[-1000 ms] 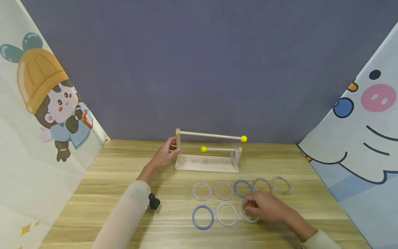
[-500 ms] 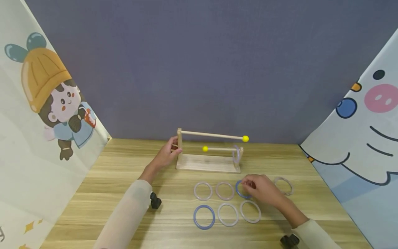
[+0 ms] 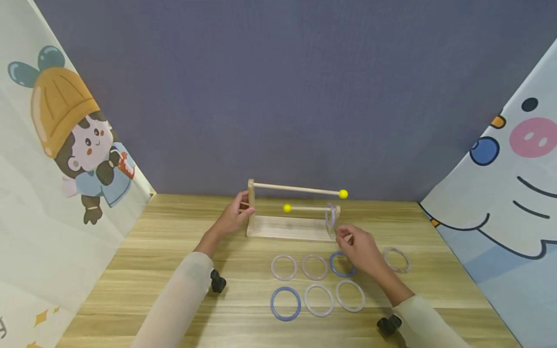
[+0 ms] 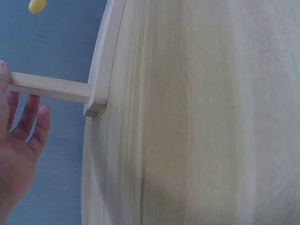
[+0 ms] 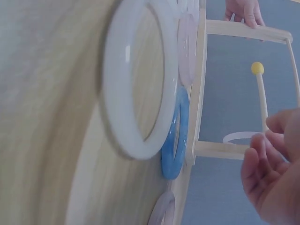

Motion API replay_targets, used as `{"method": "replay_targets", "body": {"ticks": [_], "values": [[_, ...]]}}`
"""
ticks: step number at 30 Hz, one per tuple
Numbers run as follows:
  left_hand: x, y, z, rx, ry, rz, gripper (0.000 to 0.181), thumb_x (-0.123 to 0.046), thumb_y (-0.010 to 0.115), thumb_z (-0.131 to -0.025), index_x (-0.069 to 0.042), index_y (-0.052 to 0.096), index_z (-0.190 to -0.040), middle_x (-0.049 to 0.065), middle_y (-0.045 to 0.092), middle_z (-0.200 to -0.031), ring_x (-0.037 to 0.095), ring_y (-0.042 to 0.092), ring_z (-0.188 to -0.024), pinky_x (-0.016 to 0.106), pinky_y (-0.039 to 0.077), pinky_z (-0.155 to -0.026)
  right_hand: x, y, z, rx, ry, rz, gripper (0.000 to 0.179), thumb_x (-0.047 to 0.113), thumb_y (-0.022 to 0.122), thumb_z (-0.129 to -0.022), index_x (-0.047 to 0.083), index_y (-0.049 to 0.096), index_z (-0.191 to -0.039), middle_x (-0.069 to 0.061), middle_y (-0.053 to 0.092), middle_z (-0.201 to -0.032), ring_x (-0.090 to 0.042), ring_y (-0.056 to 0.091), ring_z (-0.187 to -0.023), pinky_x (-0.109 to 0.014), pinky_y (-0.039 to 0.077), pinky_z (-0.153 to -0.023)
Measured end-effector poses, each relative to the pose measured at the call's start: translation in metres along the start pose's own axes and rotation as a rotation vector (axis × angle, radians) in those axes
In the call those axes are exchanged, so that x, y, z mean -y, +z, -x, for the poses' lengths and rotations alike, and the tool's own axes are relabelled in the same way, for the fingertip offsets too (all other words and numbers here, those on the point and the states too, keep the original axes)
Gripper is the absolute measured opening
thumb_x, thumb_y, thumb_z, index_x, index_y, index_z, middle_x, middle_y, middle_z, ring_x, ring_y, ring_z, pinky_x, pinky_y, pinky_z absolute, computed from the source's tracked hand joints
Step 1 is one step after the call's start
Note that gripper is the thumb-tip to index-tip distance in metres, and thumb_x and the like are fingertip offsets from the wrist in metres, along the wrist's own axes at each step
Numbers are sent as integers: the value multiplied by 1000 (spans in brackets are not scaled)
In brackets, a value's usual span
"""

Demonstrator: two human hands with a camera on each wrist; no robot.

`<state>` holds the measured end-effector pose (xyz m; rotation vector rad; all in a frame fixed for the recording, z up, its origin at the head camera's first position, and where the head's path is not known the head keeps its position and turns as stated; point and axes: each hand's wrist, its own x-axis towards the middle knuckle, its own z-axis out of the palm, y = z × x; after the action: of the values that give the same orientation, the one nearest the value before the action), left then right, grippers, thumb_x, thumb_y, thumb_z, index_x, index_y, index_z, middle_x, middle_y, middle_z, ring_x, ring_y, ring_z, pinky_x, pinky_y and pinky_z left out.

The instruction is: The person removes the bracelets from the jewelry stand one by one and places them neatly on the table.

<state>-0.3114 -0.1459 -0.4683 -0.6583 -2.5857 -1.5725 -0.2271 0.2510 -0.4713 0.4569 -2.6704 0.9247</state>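
Note:
A small wooden rack [image 3: 291,227] stands at the back of the table, its two horizontal rods tipped with yellow balls. My left hand [image 3: 235,214] grips its left post [image 4: 51,87]. A pale lilac ring [image 3: 330,215] hangs on the lower rod beside the right post. Just right of the rack's front corner is my right hand [image 3: 360,247], fingers curled, thumb close to the index finger. In the right wrist view this hand [image 5: 276,164] appears close to the right post; whether it holds anything cannot be made out. A blue ring [image 3: 332,270] lies near its wrist.
Two rows of rings lie in front, including a white ring [image 3: 350,308], a blue ring [image 3: 285,318], a pink ring [image 3: 315,278] and a brownish ring [image 3: 406,267]. A dark blue-grey panel [image 3: 278,96] rises behind the table, with printed panels at both sides.
My right hand has moved up from the front row of rings, over the back row, to the rack's right corner. My left hand keeps its grip on the left post.

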Motion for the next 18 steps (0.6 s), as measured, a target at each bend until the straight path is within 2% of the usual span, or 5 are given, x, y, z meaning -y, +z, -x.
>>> {"method": "replay_targets", "body": {"ticks": [9,18], "values": [[2,0,0,-5,14,-11,53,-12,57,-105,-3,33,-152,27,55,-131,42,62,-115,48,57,-91,3,9,-14,-96,50,-38,24,11,70,-93,0,67,-114,-15,75,-100,-8,61,-63,-19,49,-52],[1,0,0,-12,30,-18,53,-11,58,-104,-1,34,-150,29,56,-130,42,63,-113,46,57,-89,11,19,-24,-147,186,-88,25,18,71,-93,4,69,-114,-15,76,-101,-16,69,-67,-20,51,-53]]}}
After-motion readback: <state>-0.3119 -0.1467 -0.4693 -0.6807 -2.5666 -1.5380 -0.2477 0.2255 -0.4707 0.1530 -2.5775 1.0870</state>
